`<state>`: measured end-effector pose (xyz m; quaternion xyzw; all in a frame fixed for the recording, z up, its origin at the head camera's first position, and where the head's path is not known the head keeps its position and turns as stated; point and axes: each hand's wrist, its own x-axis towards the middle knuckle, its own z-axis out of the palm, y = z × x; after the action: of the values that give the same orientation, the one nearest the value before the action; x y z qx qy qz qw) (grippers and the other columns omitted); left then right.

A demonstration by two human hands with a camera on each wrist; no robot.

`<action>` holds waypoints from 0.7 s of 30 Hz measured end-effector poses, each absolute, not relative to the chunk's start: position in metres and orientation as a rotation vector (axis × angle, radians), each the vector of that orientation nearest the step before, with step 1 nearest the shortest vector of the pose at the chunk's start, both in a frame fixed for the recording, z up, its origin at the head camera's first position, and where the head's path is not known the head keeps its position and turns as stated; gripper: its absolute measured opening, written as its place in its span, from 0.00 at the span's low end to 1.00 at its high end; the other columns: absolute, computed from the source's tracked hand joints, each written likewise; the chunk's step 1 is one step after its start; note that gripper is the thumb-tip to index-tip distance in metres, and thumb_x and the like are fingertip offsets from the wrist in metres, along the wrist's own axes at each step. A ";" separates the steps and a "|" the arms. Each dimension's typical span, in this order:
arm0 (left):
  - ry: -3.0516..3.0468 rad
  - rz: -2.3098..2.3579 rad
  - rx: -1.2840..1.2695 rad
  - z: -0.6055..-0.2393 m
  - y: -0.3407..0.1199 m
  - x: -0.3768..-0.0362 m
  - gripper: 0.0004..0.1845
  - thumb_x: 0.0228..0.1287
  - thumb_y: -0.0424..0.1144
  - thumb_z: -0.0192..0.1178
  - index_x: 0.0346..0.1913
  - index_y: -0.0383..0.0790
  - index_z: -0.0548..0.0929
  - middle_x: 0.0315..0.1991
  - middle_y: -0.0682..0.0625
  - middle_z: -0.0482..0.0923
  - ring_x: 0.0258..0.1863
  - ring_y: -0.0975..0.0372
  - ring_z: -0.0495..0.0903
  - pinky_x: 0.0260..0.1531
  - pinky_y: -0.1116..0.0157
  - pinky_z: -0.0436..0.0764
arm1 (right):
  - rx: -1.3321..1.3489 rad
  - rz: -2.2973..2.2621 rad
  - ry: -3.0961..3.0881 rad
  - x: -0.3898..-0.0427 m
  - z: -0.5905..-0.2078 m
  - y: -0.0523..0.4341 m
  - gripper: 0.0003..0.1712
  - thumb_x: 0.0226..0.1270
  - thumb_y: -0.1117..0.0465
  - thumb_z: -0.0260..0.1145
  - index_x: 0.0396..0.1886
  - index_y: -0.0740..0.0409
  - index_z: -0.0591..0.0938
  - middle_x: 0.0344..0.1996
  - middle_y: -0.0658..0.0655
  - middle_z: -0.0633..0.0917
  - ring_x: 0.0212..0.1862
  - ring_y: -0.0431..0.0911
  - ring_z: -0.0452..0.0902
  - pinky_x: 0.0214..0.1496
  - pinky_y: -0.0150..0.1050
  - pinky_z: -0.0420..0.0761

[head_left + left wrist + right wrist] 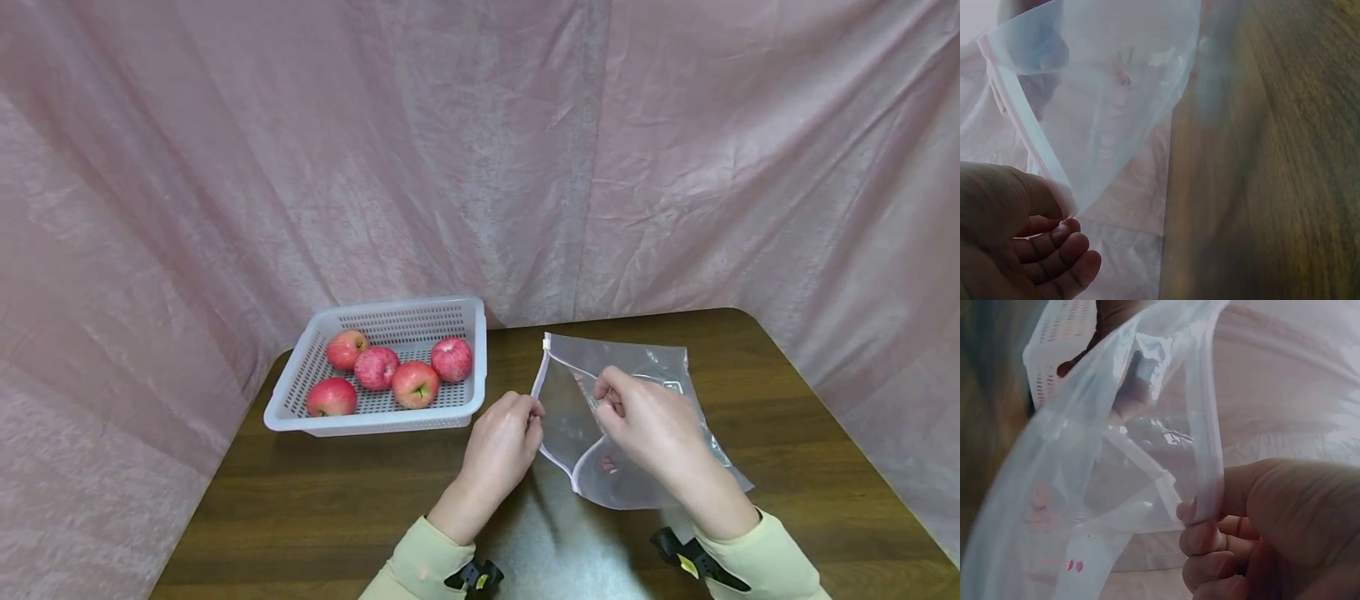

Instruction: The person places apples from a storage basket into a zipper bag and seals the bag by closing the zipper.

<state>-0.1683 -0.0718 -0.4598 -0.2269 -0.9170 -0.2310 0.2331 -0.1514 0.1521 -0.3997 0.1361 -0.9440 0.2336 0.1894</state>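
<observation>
Two hands work at one clear zip bag, which lies in the lower middle of the head view, a little right of centre, on the dark wooden table. The left hand pinches the bag's white zip edge at its left side; in the left wrist view the thumb and curled fingers close on the strip at the lower left of the frame, with the film rising from them toward the upper middle. The right hand pinches the other lip of the mouth, its fingers bent over the plastic; in the right wrist view the fingertips clamp the zip strip at the lower right of the frame. Between the two grips the mouth of the bag stands parted, the near lip curving down toward the lower edge of the head view. The far part of the bag rests flat on the table.

Left of the bag, in the middle left of the head view, a white slotted basket sits on the table and holds five red apples. The basket is near the left hand but apart from it. A pink cloth hangs behind the table and fills the upper frame. Pale yellow sleeves cover both wrists.
</observation>
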 end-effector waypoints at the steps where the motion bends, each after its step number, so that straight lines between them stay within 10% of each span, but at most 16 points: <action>1: -2.524 -0.639 -0.625 -0.459 -0.072 -0.168 0.05 0.65 0.29 0.73 0.41 0.42 0.90 0.34 0.52 0.83 0.32 0.58 0.83 0.34 0.60 0.84 | 0.382 0.655 -2.656 -0.151 -0.398 0.152 0.08 0.65 0.64 0.65 0.35 0.44 0.83 0.18 0.40 0.73 0.22 0.42 0.68 0.23 0.44 0.70; 21: -2.613 -0.622 -0.665 -0.461 -0.071 -0.165 0.05 0.70 0.34 0.73 0.46 0.42 0.91 0.40 0.51 0.84 0.35 0.58 0.84 0.37 0.61 0.85 | 0.405 0.654 -2.659 -0.148 -0.396 0.154 0.09 0.67 0.66 0.66 0.36 0.46 0.86 0.18 0.39 0.72 0.22 0.41 0.67 0.24 0.43 0.68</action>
<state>-0.1647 -0.0715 -0.4607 -0.2360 -0.9278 -0.2207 0.1863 -0.1475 0.1539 -0.3959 0.1439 -0.9438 0.2323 0.1858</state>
